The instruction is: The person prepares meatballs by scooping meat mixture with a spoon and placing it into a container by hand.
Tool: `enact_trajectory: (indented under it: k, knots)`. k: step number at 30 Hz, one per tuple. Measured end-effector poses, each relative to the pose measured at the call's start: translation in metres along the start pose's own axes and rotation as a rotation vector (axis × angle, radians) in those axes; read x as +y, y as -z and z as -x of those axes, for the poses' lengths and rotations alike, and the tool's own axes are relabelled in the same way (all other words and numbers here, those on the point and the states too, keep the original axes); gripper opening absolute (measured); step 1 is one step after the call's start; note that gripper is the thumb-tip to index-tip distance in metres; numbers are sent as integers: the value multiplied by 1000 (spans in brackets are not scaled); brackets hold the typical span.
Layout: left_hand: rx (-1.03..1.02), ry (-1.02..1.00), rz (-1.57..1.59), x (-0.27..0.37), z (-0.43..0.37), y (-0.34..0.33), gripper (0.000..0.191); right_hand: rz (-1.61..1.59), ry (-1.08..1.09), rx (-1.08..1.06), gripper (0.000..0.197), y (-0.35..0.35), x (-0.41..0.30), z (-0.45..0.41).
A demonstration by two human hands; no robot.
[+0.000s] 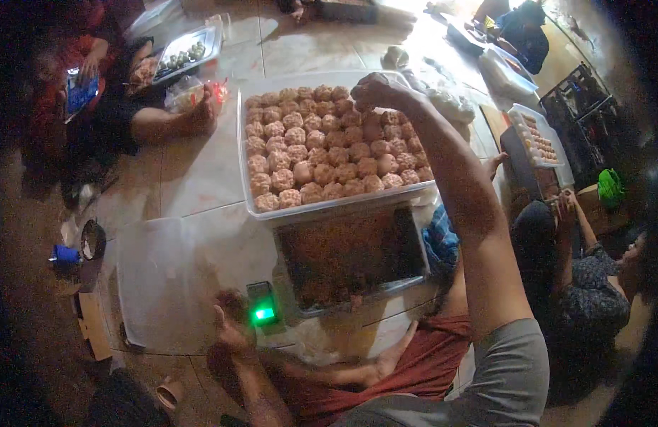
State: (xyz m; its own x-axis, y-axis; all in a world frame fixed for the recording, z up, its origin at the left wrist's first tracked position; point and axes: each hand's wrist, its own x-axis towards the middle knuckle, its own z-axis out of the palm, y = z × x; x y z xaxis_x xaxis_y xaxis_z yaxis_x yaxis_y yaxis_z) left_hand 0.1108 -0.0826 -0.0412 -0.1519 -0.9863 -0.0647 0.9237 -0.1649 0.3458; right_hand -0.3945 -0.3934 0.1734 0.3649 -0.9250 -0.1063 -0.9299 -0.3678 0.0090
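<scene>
A translucent plastic tub [243, 176] holds several rows of rough, round brown balls [318, 139], with a few smoother ones among them. My right hand [379, 92] is above the tub's far right part with its fingers curled down; whether anything is in them is hidden. Near my lap, my left hand [235, 325] is beside a small digital scale [262, 304] with a lit green display. Shadow and blur hide what my left fingers hold. Between the tub and me lies a shallow tray [355, 256] of dark brown material.
A translucent plastic lid or tray [155, 288] lies at left on the tiled floor [206, 203]. Another person's foot [203, 109] is by the tub's left side. People sit around with more containers, including a tray of small balls [537, 139] at right. A blue cup [66, 254] stands far left.
</scene>
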Motion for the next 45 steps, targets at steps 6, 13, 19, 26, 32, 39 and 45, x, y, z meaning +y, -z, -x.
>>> enact_trajectory:
  k: [6,13,19,26,32,39,45]
  knots:
    - [-18,-5,65,-6,2,-14,39,-252,-192,172,23,4,1,14]
    - [420,-230,-973,-16,9,-56,32,-421,-91,489,16,56,-97,127]
    - [-6,19,-1598,-53,46,-95,26,-301,-34,-91,15,-8,-182,233]
    - [-806,-540,-2220,-150,93,-56,26,186,-346,-232,21,-136,-185,232]
    - [-979,-94,-2060,-166,109,-53,33,102,-261,-183,27,-136,-166,239]
    - [-802,-196,-1703,-148,105,-105,30,-42,-41,-11,22,-136,-175,236]
    - [-547,178,-1523,-131,105,-66,27,-16,-8,12,27,-203,-163,194]
